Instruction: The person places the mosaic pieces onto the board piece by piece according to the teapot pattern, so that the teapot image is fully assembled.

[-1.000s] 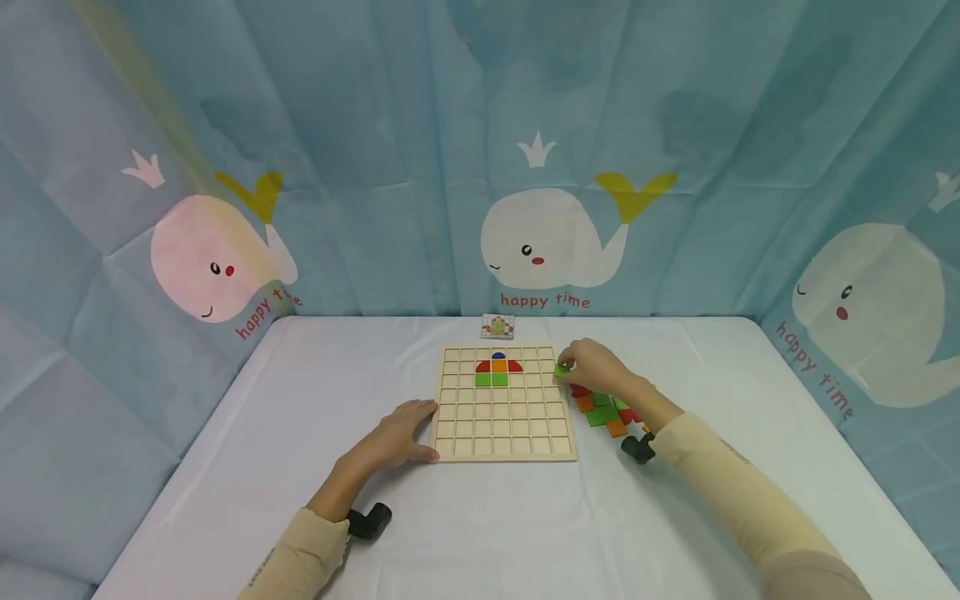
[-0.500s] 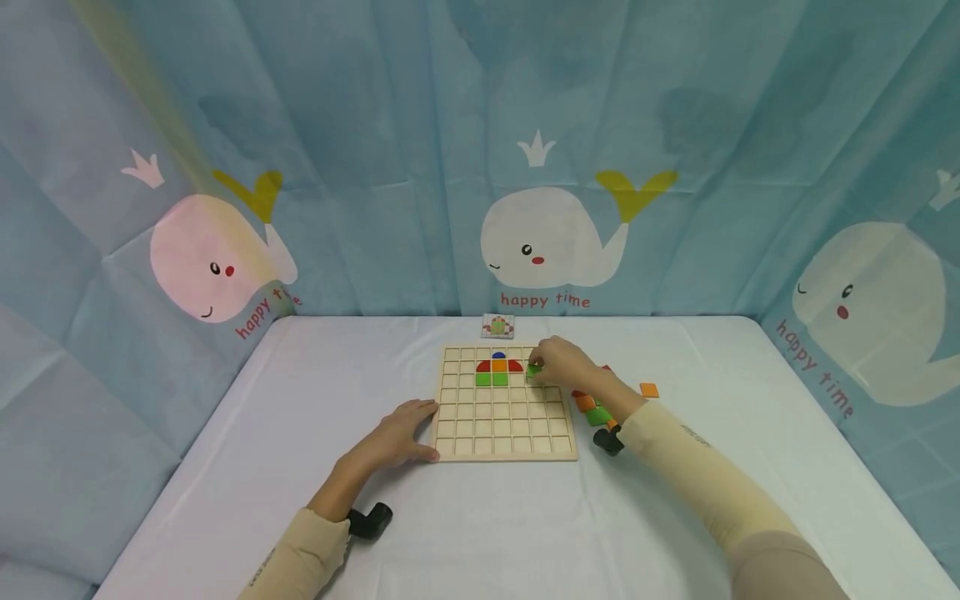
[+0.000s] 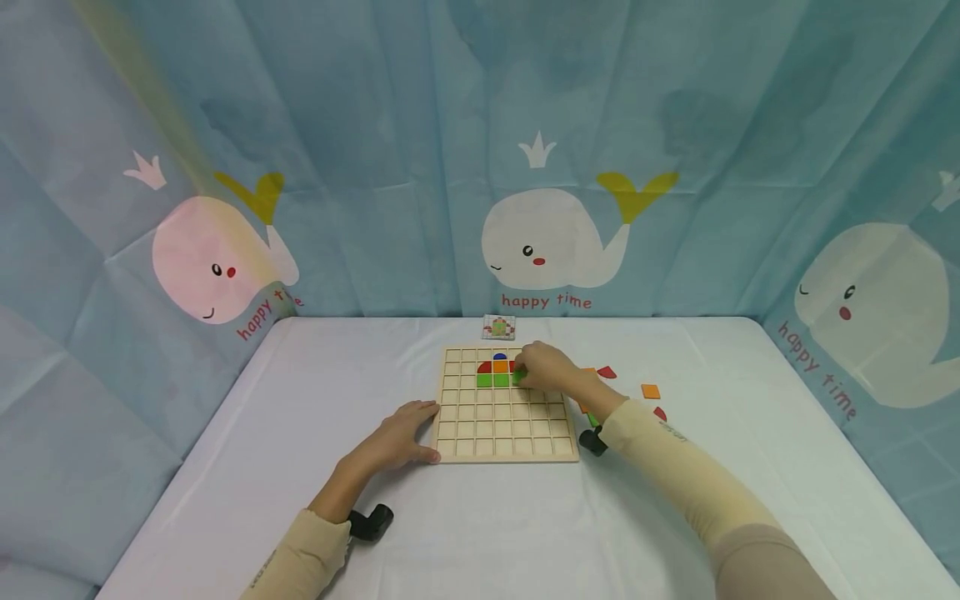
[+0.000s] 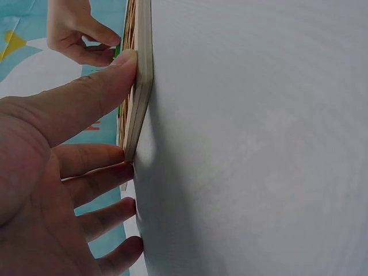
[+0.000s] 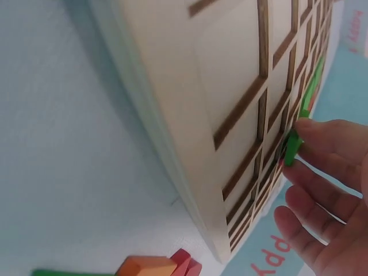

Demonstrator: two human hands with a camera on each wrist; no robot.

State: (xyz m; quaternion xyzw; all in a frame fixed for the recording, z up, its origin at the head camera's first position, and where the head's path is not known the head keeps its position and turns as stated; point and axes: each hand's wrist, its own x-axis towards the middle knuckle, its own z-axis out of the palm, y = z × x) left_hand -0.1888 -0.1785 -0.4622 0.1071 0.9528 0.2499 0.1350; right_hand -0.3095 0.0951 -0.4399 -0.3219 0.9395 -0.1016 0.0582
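Note:
A wooden grid board (image 3: 504,433) lies flat on the white table. My left hand (image 3: 397,435) rests against its left side, thumb at the near corner, fingers fairly straight along the edge. Between thumb and fingertips, my right hand (image 3: 549,367) pinches a green square tile (image 5: 294,146), tilted at a cell of the board's third row. Directly left of it sit two green tiles (image 3: 492,380). Above them are a red quarter-round (image 3: 484,367), an orange square (image 3: 500,367) and a second red piece, partly hidden by my fingers. A blue half-round (image 3: 500,357) tops them.
Loose pieces lie right of the board, among them an orange square (image 3: 651,391) and a red piece (image 3: 606,372); my right forearm covers several others. A small pattern card (image 3: 498,327) lies behind the board. A whale-print curtain (image 3: 390,242) stands behind the table.
My right hand has carried the green tile leftward from beside the board to the cell next to the two green tiles. The left hand and the board have stayed in place.

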